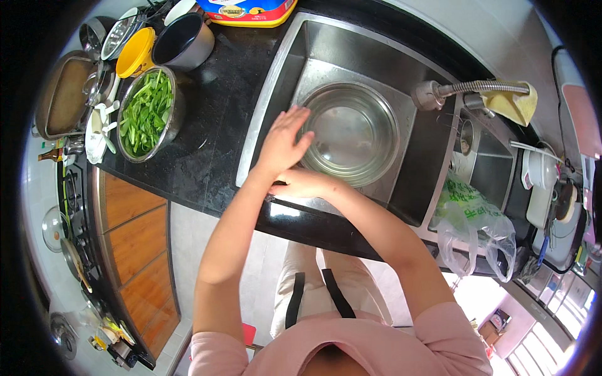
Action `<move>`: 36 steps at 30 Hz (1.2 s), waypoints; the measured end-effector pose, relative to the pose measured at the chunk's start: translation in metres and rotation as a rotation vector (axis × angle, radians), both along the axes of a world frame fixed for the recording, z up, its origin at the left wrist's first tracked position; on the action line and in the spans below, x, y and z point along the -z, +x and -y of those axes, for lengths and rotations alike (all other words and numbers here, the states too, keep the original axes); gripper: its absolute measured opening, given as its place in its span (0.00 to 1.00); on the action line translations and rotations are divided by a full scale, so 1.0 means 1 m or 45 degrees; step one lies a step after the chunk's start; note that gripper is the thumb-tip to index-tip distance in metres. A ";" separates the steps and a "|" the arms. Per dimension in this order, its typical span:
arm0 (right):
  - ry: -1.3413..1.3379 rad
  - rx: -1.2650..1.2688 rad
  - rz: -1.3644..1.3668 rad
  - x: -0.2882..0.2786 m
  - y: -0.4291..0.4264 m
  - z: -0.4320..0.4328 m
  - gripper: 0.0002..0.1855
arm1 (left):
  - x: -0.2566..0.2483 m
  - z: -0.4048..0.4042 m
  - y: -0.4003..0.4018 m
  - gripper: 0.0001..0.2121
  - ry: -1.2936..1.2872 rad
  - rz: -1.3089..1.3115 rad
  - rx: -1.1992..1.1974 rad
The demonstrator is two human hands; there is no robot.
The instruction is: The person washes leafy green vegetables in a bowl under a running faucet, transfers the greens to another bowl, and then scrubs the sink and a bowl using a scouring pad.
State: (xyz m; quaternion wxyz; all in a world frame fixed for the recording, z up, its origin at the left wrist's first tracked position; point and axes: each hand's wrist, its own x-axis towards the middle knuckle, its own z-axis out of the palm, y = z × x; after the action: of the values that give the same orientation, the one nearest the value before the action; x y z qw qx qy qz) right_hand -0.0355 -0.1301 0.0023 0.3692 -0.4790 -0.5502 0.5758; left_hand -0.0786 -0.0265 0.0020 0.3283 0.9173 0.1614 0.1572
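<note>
My left hand (282, 141) is stretched over the left rim of the stainless steel sink (324, 70), palm down, fingers pointing towards a round bowl. My right hand (305, 183) crosses to the left wrist and rests at it; its fingers are partly hidden beneath the wrist. Inside the sink stands the round clear bowl (350, 136), which seems to hold water. On the black counter to the left, a metal bowl (177, 110) holds cut green leafy vegetables (146, 113). The hose faucet (428, 95) reaches over the sink's right side.
A dark-lined pot (183, 42), a yellow lid (135, 51) and a baking pan (70, 94) stand at the upper left. A plastic bag (470, 225) lies by the small right basin (491, 174). A yellow cloth (512, 103) hangs on the hose.
</note>
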 end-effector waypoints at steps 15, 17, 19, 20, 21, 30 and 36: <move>0.108 0.248 0.309 -0.009 0.030 0.097 0.03 | 0.010 0.053 -0.003 0.18 -0.463 -0.015 0.021; 0.017 0.220 0.334 -0.014 0.053 0.138 0.02 | 0.012 0.055 -0.009 0.18 -0.392 -0.022 0.074; -0.048 0.215 0.374 -0.017 0.064 0.155 0.03 | 0.011 0.060 -0.006 0.18 -0.320 -0.023 0.128; -0.047 0.215 0.365 -0.015 0.065 0.156 0.03 | 0.011 0.063 -0.005 0.18 -0.360 -0.023 0.138; -0.053 0.216 0.356 -0.014 0.066 0.159 0.04 | 0.011 0.069 -0.002 0.18 -0.406 -0.024 0.149; -0.147 0.410 0.399 -0.016 0.060 0.177 0.05 | 0.018 0.061 -0.008 0.17 -0.312 -0.111 0.088; -0.028 0.431 0.424 -0.008 0.041 0.144 0.05 | 0.015 0.069 -0.002 0.16 -0.241 -0.022 0.077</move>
State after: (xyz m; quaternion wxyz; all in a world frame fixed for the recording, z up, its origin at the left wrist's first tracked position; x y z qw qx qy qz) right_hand 0.0055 -0.2740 0.0105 0.3594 -0.6569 -0.5090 0.4246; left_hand -0.0801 -0.0952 -0.0135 0.4168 0.8880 0.1505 0.1233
